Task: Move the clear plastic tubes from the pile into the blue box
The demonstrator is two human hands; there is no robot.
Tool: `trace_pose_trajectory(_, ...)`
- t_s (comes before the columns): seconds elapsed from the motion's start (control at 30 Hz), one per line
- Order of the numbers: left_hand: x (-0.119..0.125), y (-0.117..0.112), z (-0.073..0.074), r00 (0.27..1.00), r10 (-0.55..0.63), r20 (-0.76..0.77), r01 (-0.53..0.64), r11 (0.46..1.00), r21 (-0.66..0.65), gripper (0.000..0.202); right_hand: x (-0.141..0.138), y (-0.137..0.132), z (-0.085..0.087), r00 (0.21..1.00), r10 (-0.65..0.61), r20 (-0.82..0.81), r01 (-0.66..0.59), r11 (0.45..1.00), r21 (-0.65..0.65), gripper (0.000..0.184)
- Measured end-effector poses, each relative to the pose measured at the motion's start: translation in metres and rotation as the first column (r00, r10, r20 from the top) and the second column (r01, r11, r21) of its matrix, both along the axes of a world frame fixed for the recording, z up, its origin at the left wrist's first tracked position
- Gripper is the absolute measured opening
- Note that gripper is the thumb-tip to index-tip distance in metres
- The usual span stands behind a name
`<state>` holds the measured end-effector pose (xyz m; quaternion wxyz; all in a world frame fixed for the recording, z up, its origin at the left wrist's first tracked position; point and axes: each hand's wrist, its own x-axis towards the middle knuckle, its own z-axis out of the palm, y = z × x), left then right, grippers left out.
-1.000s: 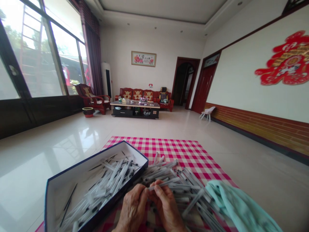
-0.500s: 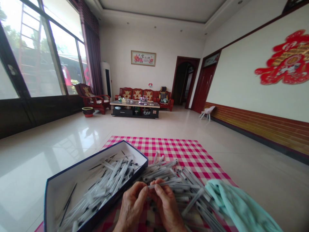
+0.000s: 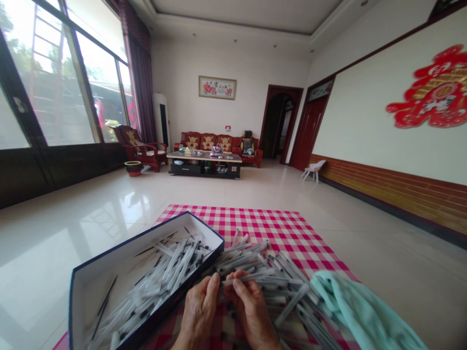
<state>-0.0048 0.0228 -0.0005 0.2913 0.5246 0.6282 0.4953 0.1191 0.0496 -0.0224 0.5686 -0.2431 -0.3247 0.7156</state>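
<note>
On my remote feed, the right hand (image 3: 253,311) pinches a slim pen tube (image 3: 257,275) — straight, translucent, greyish-white — by a pile of similar tubes (image 3: 235,263) near the blue-rimmed box (image 3: 204,230). The left hand (image 3: 199,307) sits beside the tube's left end; whether it grips anything, I cannot tell.

A slim, cloudy-white pen (image 3: 260,275) is pinched in the right hand (image 3: 251,307), slanting slightly, its right end higher in view, near a loose heap of similar pens (image 3: 235,263).

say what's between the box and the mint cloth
In the head view, a pile of pale tubes, the left hand and the right hand lie between box and cloth.
</note>
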Motion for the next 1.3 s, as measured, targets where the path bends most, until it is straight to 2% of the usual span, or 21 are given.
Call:
trace_pose_trajectory(0.17,-0.002,-0.004,0.003,0.997,-0.079,-0.02,0.081,0.992,0.098,0.035,0.0,-0.001,0.001,1.0,-0.004,-0.011,0.004,1.0,0.005,0.016)
trace_pose_trajectory(0.43,0.0,0.001,-0.004,1.0,0.003,0.003,-0.004,1.0,0.029,0.05,-0.001,-0.001,0.0,1.0,-0.015,0.007,0.015,1.0,-0.005,0.018)
trace_pose_trajectory(0.63,-0.003,-0.003,0.002,0.994,-0.104,0.023,0.101,0.99,0.1,0.033,-0.001,0.0,0.001,1.0,-0.012,-0.008,0.012,1.0,-0.004,0.016)
trace_pose_trajectory(0.9,-0.002,0.004,-0.009,0.998,-0.027,-0.059,0.027,1.0,0.001,0.05,-0.001,-0.001,0.0,0.999,-0.002,0.043,0.0,0.999,0.034,0.013)
trace_pose_trajectory(1.03,-0.002,0.003,-0.006,0.999,-0.026,-0.032,0.025,0.999,-0.035,0.053,-0.001,0.001,-0.002,1.0,-0.008,0.028,0.007,1.0,0.025,0.012)
trace_pose_trajectory(1.2,-0.004,-0.003,0.001,0.994,-0.105,-0.006,0.106,0.993,0.06,0.035,0.0,0.001,-0.002,1.0,-0.011,-0.01,0.012,1.0,0.006,0.015)
trace_pose_trajectory(1.3,-0.005,-0.002,-0.002,0.995,-0.097,-0.015,0.098,0.993,0.066,0.037,0.0,0.001,0.0,1.0,-0.017,-0.004,0.017,1.0,-0.003,0.017)
